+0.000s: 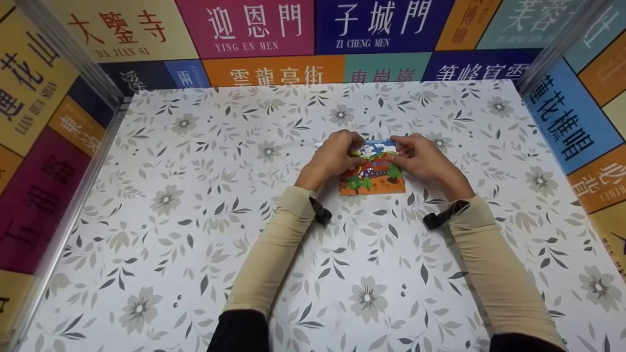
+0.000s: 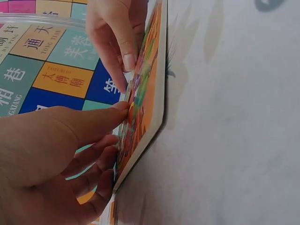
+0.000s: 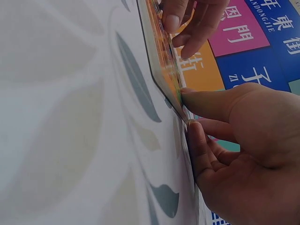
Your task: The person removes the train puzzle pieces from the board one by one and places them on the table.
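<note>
A small square picture board [image 1: 376, 187], like a child's puzzle, lies on the table with its printed side up. Blue sky and white clouds fill its far part, with green trees on orange ground nearer me. My left hand [image 1: 333, 152] grips its left side, thumb on the picture and the other fingers bent at the edge. On the opposite side my right hand [image 1: 421, 157] pinches the far right part between thumb and fingers. The board's pale, thick edge [image 2: 161, 101] shows in the left wrist view. Both hands cover parts of the picture.
The table [image 1: 195, 259] has a white cover printed with grey flowers and leaves. Upright panels [image 1: 274, 71] with coloured blocks and large characters border it at the back and both sides. A small white bit [image 1: 318, 144] shows just left of my left hand.
</note>
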